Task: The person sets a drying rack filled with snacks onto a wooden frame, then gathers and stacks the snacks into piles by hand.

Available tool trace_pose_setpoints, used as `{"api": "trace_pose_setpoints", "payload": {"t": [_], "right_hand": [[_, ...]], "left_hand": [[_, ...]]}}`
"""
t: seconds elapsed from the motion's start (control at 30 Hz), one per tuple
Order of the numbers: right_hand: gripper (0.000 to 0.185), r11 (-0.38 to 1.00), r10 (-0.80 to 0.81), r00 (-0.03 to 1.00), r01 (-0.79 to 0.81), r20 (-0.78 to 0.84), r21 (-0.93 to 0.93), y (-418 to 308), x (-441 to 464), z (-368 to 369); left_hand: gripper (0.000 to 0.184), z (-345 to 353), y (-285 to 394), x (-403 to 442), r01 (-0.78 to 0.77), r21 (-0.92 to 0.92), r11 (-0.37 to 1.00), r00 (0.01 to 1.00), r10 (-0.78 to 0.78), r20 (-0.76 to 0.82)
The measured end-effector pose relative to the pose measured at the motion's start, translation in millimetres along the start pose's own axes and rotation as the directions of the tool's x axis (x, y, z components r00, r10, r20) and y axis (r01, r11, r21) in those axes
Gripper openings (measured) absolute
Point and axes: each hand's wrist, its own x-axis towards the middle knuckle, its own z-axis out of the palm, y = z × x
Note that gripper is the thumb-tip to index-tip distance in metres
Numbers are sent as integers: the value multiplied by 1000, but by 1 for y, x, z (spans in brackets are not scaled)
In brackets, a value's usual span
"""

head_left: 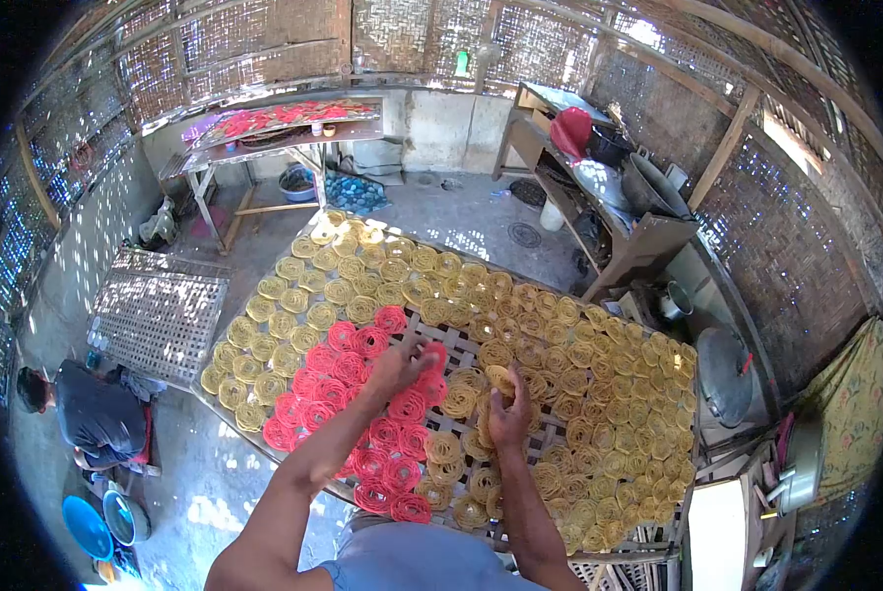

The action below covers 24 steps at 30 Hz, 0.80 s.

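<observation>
Pale blue shirt [412, 557] of the wearer: nearest item, at the lower edge, a bare forearm reaching up on each side.

Left hand [399, 368]: above the red section, fingers curled at a thin, coiled red round [433, 359]; whether they are clamped on it cannot be told.

Right hand [508, 414]: thumb and fingers closed on a thin, coiled yellow round [500, 379], held tilted over the rack.

Large woven lattice rack [448, 344]: beneath both hands, strips exposed between them. Red coiled rounds [351, 368], closely set, partly overlapping, at left of centre. Yellow coiled rounds [619, 433], many, to the right, along the far edge and at the far left.

Smaller woven panel [156, 315]: left of the rack, low down.

Crouching person [101, 419] in dark clothing: lower left, near a bright blue basin [87, 527] and a grey basin [126, 518].

Back table [200, 158]: more red pieces [284, 116] on top; blue mesh bundle [356, 193] on the floor by its legs.

Wooden shelf unit [648, 246]: far right, bearing a red cloth-like item [570, 132] and a large dark pan [652, 187].

Floral yellow-green cloth [855, 414]: hanging at right.
</observation>
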Motion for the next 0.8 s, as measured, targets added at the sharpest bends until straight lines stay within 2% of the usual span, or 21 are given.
{"api": "trace_pose_setpoints", "payload": {"t": [0.1,0.2,0.3,0.37,0.4,0.5,0.6,0.63,0.7,0.73,0.77,0.8], "right_hand": [[45,1000,-2,1000,2,0,-8,-1,1,-2],[47,1000,28,1000,-28,4,-9,-5,0,-3],[47,1000,18,1000,-18,1,-8,-8,2,-4],[48,999,51,999,-51,18,-18,-12,1,-6],[48,998,66,997,-66,25,-24,-13,2,-6],[47,998,47,998,-45,-33,48,-13,2,-4],[47,985,-88,994,77,-64,-156,-38,7,-11],[49,976,-140,989,132,-38,-172,-50,8,-14],[53,952,-228,973,227,19,-206,-70,2,-15],[50,996,-93,996,93,15,-14,-69,-2,-7],[47,983,40,999,-46,36,179,-64,-6,4],[44,913,165,983,-184,82,363,-58,-10,9]], "left_hand": [[64,-1,8,-13,-152,-50,987,958,160,237],[68,-3,14,-17,-228,279,933,898,90,431],[63,0,12,-16,-121,217,969,907,19,421],[56,8,2,-14,-48,-118,992,968,75,239],[52,11,-3,-12,-36,-287,957,987,79,141],[43,6,45,-8,-16,-535,844,992,-54,-114],[42,32,54,-6,-102,-716,691,953,-138,-269],[44,43,50,-4,-165,-690,705,941,-96,-324],[44,59,57,-14,-88,-679,729,937,-171,-305],[44,66,64,-20,-45,-673,738,933,-210,-292],[40,68,80,-28,-49,-721,691,927,-238,-291],[38,71,82,-31,-22,-721,692,932,-246,-265]]}}
